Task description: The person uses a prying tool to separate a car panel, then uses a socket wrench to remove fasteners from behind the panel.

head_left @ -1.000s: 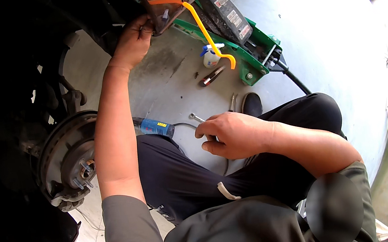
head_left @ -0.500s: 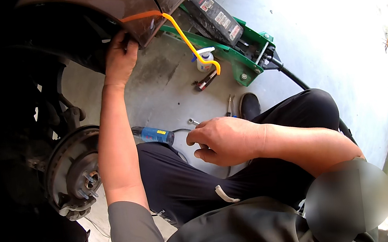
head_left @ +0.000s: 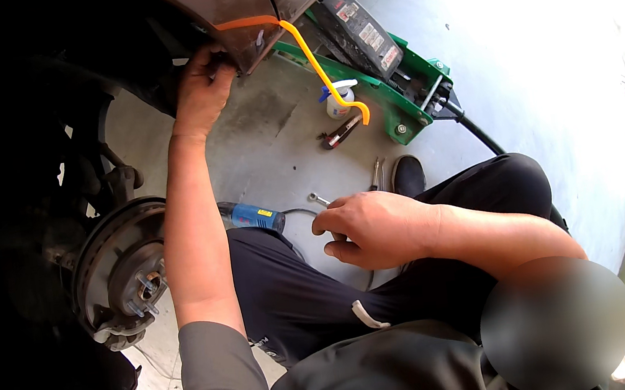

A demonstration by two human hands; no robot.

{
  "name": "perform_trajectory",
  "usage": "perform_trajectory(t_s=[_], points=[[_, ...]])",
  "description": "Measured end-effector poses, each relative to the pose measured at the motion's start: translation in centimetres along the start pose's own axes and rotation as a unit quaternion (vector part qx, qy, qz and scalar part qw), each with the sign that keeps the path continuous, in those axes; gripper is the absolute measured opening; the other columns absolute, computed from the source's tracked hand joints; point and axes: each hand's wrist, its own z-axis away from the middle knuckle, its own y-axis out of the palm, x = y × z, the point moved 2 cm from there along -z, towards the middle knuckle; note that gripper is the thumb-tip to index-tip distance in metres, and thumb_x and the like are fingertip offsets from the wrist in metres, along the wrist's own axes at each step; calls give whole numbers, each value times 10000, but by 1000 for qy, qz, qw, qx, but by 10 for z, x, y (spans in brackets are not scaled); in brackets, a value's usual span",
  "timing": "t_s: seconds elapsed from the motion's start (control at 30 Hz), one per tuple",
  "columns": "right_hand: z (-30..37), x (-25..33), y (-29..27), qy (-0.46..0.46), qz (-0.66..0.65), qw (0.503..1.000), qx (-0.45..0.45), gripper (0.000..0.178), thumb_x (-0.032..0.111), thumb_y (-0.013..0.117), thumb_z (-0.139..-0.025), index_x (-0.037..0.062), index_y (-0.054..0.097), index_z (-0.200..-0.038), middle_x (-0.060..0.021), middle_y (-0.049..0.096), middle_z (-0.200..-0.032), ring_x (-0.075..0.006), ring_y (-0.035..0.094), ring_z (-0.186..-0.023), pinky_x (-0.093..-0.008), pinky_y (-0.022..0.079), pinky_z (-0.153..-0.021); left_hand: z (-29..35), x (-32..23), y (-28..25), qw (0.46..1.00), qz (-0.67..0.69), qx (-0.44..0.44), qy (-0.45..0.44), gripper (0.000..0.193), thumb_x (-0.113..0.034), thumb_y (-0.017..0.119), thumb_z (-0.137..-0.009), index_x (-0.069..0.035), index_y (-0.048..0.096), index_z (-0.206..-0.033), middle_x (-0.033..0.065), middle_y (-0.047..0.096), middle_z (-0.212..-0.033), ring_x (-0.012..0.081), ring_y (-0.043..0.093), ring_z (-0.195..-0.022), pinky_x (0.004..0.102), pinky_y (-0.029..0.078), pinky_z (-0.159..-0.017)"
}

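My left hand [head_left: 202,92] reaches up to the lower corner of the brown car body panel [head_left: 245,41], at the edge of the dark wheel arch. Its fingers are curled in there; their tips and whatever they grip are hidden. Over my bent legs hovers my right hand [head_left: 378,226], loosely curled, the thumb apart from the fingers and nothing visible between them. Just beyond its fingertips, a ring-ended metal tool [head_left: 317,198] shows, partly covered by the hand. Beside my left forearm is the bare brake disc [head_left: 115,256] with its wheel studs.
A long orange-yellow bent strip [head_left: 312,56] juts from the panel. Behind it stand a green floor jack [head_left: 415,110], a white spray bottle [head_left: 341,103] and a red-black tool [head_left: 342,132]. A blue corded power tool [head_left: 253,215] and slim hand tools [head_left: 378,174] lie on the floor.
The whole view has shifted slightly, so the car panel and jack appear farther right. My left hand stays at the panel corner; my right hand sits slightly farther right, its curl unchanged.
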Motion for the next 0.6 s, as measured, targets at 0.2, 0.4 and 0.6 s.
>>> perform_trajectory(t_s=[0.2,0.4,0.6], points=[[-2,-2,3,-3,-13,1000,-6,261,197,611,-919,3,644,-1091,-205,677,-965,-412,660,-948,-506,517,-851,-1,3,0,999,18,25,-30,248,-115,637,-967,-36,650,-1202,-9,681,-1026,88,597,-935,254,489,-871],[-4,-4,4,9,-14,1000,6,265,198,604,-923,1,645,-1096,-208,679,-971,-414,657,-965,-507,515,-856,1,-5,-5,998,-17,61,-6,227,-103,579,-1000,-18,654,-1196,26,707,-1017,112,629,-945,273,501,-886],[-4,-3,2,13,-13,1000,17,289,206,605,-932,-9,644,-1121,-206,685,-990,-412,656,-981,-502,517,-869,1,-12,0,998,-16,56,-5,232,-119,550,-1012,-21,661,-1191,53,730,-1037,150,674,-965,292,517,-910]])
